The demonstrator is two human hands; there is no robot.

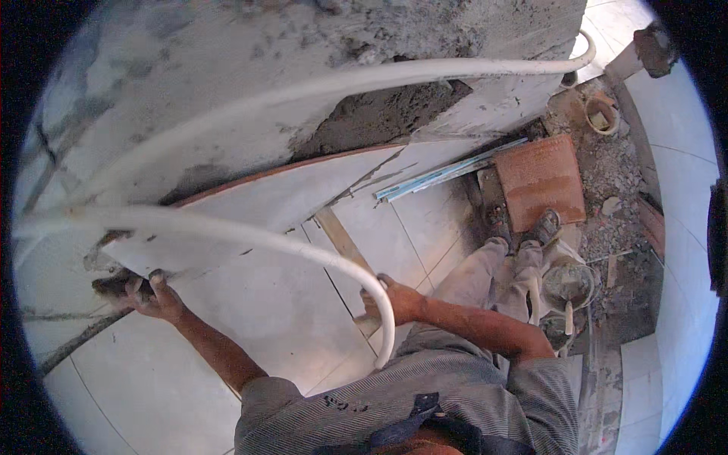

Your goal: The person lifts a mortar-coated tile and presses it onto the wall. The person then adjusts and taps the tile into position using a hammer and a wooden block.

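Observation:
A large white tile (227, 292) stands against the rough wall, its long reddish edge at the top. My left hand (158, 299) reaches to the tile's lower left end, thumb apart from the other fingers, beside a dark patch or object that I cannot make out. My right hand (398, 299) is closed at a pale wooden strip (343, 241) lying slantwise over the white tiles. A thick white hose (303, 246) loops in front and partly hides the fingers of that hand.
Bluish metal profiles (447, 171) lie along the wall foot. A reddish-brown square tile (538, 182) is by my feet. Further right are a bucket of mortar (567, 284), a smaller round bucket (601, 114) and loose rubble (607, 182). Bare mortar (379, 114) shows on the wall.

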